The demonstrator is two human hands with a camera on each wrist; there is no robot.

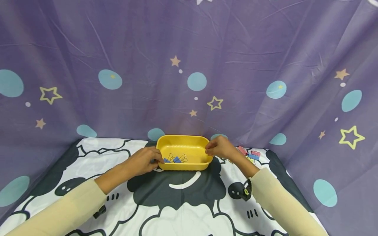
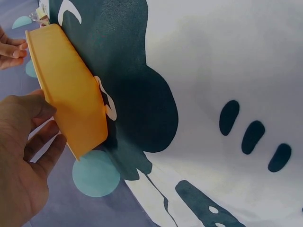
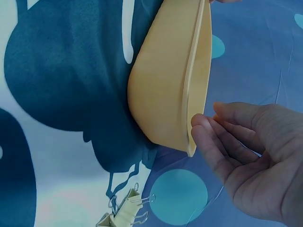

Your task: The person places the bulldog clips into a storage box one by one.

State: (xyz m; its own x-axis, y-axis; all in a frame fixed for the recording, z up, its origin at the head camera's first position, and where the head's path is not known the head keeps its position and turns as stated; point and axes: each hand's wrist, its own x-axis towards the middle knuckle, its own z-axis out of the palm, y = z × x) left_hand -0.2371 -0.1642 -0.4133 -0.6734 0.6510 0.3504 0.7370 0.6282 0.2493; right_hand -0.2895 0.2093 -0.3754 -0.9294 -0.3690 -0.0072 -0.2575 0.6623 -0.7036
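A yellow tray (image 1: 186,166) stands at the far middle of the cloth. Two blue binder clips (image 1: 177,159) lie inside, near its front left corner. My left hand (image 1: 146,160) grips the tray's left end at the rim, the thumb (image 2: 40,109) against the edge. At the opposite end, my right hand (image 1: 221,148) hovers at the right rim with loosely bent fingers. The right wrist view shows its fingertips (image 3: 201,124) close beside the rim and nothing held. Whether they touch the tray, I cannot tell.
Right of the tray, partly behind the right forearm, are several loose binder clips: pink (image 1: 242,150), blue (image 1: 253,156) and yellow (image 3: 125,210). A cartoon-patterned cloth (image 1: 189,219) covers the table. A purple curtain (image 1: 141,82) hangs directly behind the tray.
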